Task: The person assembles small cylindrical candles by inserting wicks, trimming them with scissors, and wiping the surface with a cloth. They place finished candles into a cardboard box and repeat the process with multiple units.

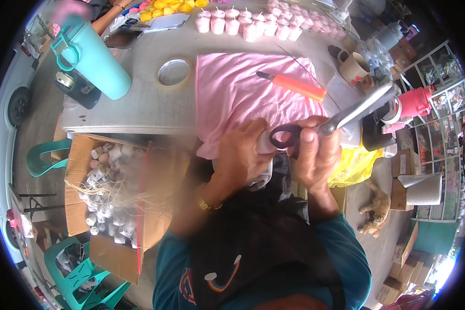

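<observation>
The left hand (245, 152) has its fingers wrapped round a small pale cylinder (265, 143) at the tabletop's (139, 116) near edge, while the right hand (318, 155) grips scissors (354, 111), blades pointing away to the right. The dark finger loop sits so near the cylinder that a slip could knock it loose; I cannot tell whether they touch. A tug on the pink cloth (225, 88) could drag the orange-handled utility knife (299, 87) lying on it toward the lap. A swing of the blades might catch the mug (354, 67), contents unclear. The cardboard box (113, 258) at left holds small white and pinkish cylinders (103, 170) with tangled strings (124, 191); the teal tumbler (101, 59) and yellow plastic bag (352, 166) hide theirs
</observation>
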Demonstrator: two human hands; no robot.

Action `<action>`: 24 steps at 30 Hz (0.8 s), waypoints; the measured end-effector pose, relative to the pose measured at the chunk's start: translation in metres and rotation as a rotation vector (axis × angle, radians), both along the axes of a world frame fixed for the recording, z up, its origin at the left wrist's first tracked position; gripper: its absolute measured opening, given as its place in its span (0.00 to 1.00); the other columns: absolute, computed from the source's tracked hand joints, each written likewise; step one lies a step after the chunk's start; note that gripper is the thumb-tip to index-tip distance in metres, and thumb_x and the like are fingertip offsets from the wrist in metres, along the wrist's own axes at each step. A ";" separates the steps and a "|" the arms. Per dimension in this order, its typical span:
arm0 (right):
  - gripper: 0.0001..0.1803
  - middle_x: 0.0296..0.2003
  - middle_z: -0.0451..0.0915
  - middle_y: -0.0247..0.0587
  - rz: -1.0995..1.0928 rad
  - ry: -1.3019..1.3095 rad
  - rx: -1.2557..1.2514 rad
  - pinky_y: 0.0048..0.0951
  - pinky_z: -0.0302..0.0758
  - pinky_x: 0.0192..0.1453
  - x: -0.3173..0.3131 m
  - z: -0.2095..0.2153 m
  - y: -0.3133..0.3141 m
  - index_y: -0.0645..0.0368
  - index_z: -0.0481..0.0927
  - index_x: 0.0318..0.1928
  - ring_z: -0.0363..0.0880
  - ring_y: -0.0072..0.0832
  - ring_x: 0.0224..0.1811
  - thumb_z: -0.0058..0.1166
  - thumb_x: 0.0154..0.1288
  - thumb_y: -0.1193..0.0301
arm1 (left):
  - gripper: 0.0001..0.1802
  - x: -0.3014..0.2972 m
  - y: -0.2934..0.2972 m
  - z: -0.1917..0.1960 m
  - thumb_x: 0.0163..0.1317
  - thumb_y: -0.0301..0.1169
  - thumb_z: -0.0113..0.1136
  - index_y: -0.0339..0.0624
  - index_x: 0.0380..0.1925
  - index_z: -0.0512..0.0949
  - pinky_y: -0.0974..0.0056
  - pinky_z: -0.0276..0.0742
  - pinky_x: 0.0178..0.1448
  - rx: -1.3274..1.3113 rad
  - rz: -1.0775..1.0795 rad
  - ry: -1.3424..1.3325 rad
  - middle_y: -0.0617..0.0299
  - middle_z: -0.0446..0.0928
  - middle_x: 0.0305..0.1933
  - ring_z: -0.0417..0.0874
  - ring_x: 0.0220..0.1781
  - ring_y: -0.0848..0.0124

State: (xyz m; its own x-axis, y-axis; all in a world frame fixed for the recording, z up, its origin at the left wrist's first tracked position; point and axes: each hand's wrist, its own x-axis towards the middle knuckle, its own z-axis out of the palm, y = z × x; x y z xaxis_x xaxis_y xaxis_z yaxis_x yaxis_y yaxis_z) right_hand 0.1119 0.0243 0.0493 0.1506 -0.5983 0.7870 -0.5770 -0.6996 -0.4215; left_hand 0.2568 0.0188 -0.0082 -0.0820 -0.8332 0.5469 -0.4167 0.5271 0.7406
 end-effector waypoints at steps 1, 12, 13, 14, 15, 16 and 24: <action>0.11 0.22 0.79 0.39 0.023 0.033 0.081 0.17 0.66 0.19 -0.001 0.002 0.003 0.62 0.73 0.44 0.71 0.18 0.16 0.43 0.74 0.66 | 0.13 0.000 0.000 0.000 0.44 0.24 0.69 0.38 0.29 0.74 0.59 0.73 0.31 -0.006 -0.016 0.033 0.55 0.76 0.26 0.80 0.27 0.56; 0.13 0.29 0.82 0.36 0.179 -0.471 0.284 0.19 0.73 0.29 0.012 0.016 0.020 0.62 0.77 0.39 0.76 0.22 0.23 0.42 0.74 0.67 | 0.13 -0.002 -0.001 0.009 0.44 0.23 0.68 0.39 0.31 0.75 0.58 0.74 0.35 -0.024 -0.007 0.133 0.54 0.77 0.32 0.80 0.32 0.54; 0.13 0.29 0.82 0.36 0.129 -0.491 0.154 0.19 0.73 0.28 0.014 0.016 0.018 0.62 0.77 0.40 0.75 0.20 0.22 0.41 0.75 0.66 | 0.13 -0.002 -0.004 0.010 0.44 0.22 0.67 0.39 0.31 0.75 0.58 0.75 0.36 -0.044 0.003 0.096 0.54 0.77 0.33 0.80 0.33 0.53; 0.14 0.29 0.82 0.36 0.034 -0.413 0.124 0.19 0.73 0.27 0.015 0.017 0.020 0.62 0.77 0.41 0.75 0.19 0.22 0.40 0.75 0.66 | 0.14 -0.003 -0.002 0.010 0.44 0.22 0.68 0.39 0.31 0.75 0.58 0.75 0.36 -0.027 0.007 0.090 0.54 0.77 0.33 0.81 0.33 0.54; 0.12 0.29 0.81 0.35 -0.009 -0.276 0.063 0.20 0.73 0.26 0.017 0.014 0.013 0.62 0.76 0.41 0.75 0.19 0.21 0.42 0.75 0.67 | 0.14 -0.004 -0.005 0.010 0.43 0.23 0.68 0.39 0.31 0.75 0.58 0.75 0.36 -0.034 0.017 0.093 0.54 0.77 0.33 0.81 0.34 0.54; 0.10 0.29 0.81 0.35 -0.040 -0.154 -0.028 0.21 0.73 0.26 0.017 0.012 0.010 0.62 0.75 0.41 0.75 0.19 0.20 0.43 0.74 0.68 | 0.14 -0.006 -0.006 0.010 0.43 0.23 0.68 0.39 0.31 0.75 0.58 0.75 0.36 -0.040 0.025 0.091 0.55 0.77 0.33 0.81 0.34 0.54; 0.12 0.25 0.81 0.37 0.006 -0.774 0.342 0.17 0.65 0.25 -0.007 0.007 -0.011 0.60 0.73 0.44 0.72 0.15 0.22 0.43 0.75 0.64 | 0.20 -0.002 -0.013 0.009 0.44 0.29 0.76 0.39 0.35 0.76 0.61 0.73 0.45 -0.027 -0.020 0.201 0.55 0.73 0.39 0.77 0.42 0.61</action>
